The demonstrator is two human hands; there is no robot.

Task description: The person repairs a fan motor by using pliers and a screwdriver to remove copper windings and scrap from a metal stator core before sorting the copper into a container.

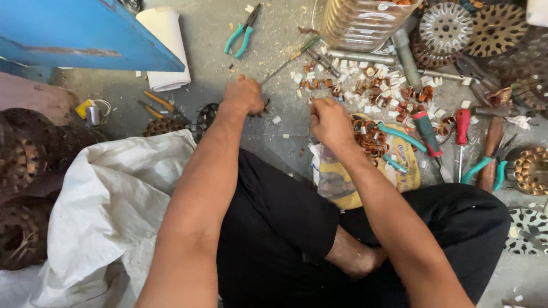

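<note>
I sit cross-legged on a grey floor in black trousers. My left hand [242, 94] is curled into a fist just above the floor, and a small dark piece [261, 109] sticks out on its right side. A thin screwdriver [297, 56] with a green-yellow handle runs from this fist up to the right. My right hand [331, 121] hovers beside it, fingers bent and tips pinched together over the scraps; what they pinch is hidden. Copper wire scraps [371, 140] and white chips [377, 85] lie just beyond both hands.
Teal pliers [242, 33], a clear plastic bottle [362, 23], metal rods [361, 56], red-handled screwdrivers [461, 126] and round slotted stator discs [445, 27] lie ahead and right. A white sack [108, 199] and rusty stators [23, 159] are left, and a yellow bag [342, 188] is under my right forearm.
</note>
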